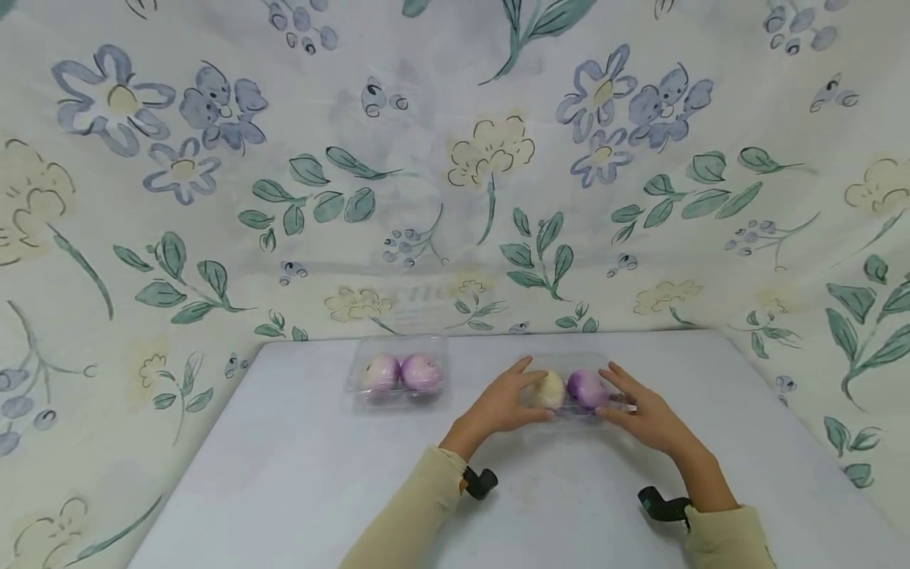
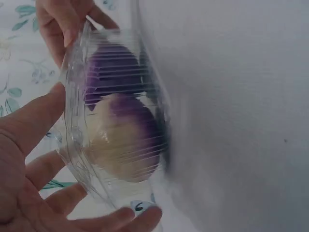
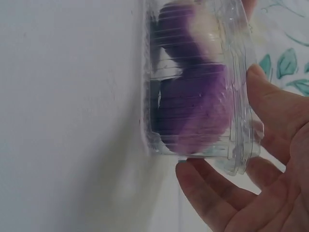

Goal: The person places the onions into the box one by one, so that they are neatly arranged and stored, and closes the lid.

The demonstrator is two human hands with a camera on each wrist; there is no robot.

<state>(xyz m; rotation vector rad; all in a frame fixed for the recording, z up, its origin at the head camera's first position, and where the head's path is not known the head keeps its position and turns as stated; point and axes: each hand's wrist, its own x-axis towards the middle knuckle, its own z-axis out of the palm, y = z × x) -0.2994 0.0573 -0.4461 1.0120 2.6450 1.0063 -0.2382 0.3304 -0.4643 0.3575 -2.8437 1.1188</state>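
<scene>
A clear plastic clamshell box [image 1: 562,419] holds two round purple-and-cream vegetables, one mostly cream [image 1: 550,390] and one mostly purple [image 1: 587,389]. My left hand [image 1: 506,401] holds its left end, with the thumb [image 2: 54,99] at the rim and the other fingers spread and bent around the end. At the opposite end, my right hand [image 1: 643,411] has its thumb [image 3: 263,82] by the rim and fingertips [image 3: 186,176] around the bottom corner. Ridged plastic walls partly blur the vegetables in both wrist views.
A second clear box [image 1: 396,344] with two pinkish-purple vegetables stands at the back left of the white table [image 1: 298,474]. Floral cloth [image 1: 455,158] hangs behind the table's far edge. Both wrists carry small black cameras [image 1: 480,483].
</scene>
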